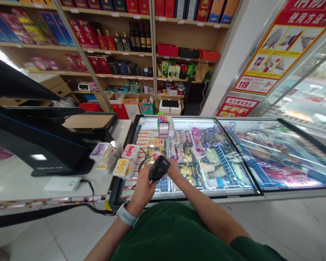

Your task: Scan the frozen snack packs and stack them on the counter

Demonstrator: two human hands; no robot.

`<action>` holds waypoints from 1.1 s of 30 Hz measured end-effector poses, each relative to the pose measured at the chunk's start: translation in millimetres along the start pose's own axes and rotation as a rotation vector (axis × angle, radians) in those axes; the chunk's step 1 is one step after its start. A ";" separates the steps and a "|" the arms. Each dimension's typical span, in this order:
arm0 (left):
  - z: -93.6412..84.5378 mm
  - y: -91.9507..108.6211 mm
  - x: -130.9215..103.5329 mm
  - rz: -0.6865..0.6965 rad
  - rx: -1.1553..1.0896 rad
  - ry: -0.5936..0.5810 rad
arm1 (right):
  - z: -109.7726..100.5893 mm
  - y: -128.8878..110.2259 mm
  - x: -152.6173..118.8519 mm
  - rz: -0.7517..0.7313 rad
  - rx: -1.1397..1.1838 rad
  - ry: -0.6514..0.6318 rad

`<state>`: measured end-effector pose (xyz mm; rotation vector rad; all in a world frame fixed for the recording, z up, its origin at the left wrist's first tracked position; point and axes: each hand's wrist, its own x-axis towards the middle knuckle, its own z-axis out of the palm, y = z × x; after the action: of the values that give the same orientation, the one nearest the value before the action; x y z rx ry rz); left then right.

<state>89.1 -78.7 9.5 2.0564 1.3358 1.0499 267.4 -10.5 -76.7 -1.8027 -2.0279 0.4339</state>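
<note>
Head view: we find the left hand (142,188) wrapped around a black handheld scanner (159,168), gripping it above the glass top of a chest freezer (206,196); a pale smartwatch (127,215) sits on that wrist. The right hand (173,169) is at the far right side of the scanner, its fingers mostly hidden behind it, so we cannot tell whether it is closed on anything. Just left of the grip we note a black cable (144,158) looping over the glass; its join to the scanner is hidden from us. Further left, near the freezer's edge, we count a red-labelled tub (130,151) and, nearer us, yellow-labelled tubs (122,168); beyond these, on the counter (8,185), we see purple-labelled tubs (101,151) beside a black monitor stand (46,145). A small white box (62,184) lies nearer us on that counter. Straight ahead of the grip, at the freezer's far side, we see a small upright screen (163,129). Below and right of the grip, under the glass, lie packaged foods (190,172) in wire baskets. Well beyond, shelves (119,53) carry bottles (141,38) and boxes.
</note>
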 end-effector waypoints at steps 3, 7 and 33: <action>-6.7 -1.7 -2.1 0.014 -0.033 -0.043 | -5.1 6.9 -4.3 0.064 0.003 -0.044; -14.1 -11.1 -5.1 -0.004 -0.066 -0.066 | -13.8 18.6 -2.2 0.085 0.010 -0.024; -59.9 -66.1 12.8 0.014 -0.149 -0.090 | 12.5 6.5 163.6 -0.045 0.242 0.040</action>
<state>7.6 -40.8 1.8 1.9804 1.1648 1.0187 251.4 152.9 -77.0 -1.6050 -1.8942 0.5969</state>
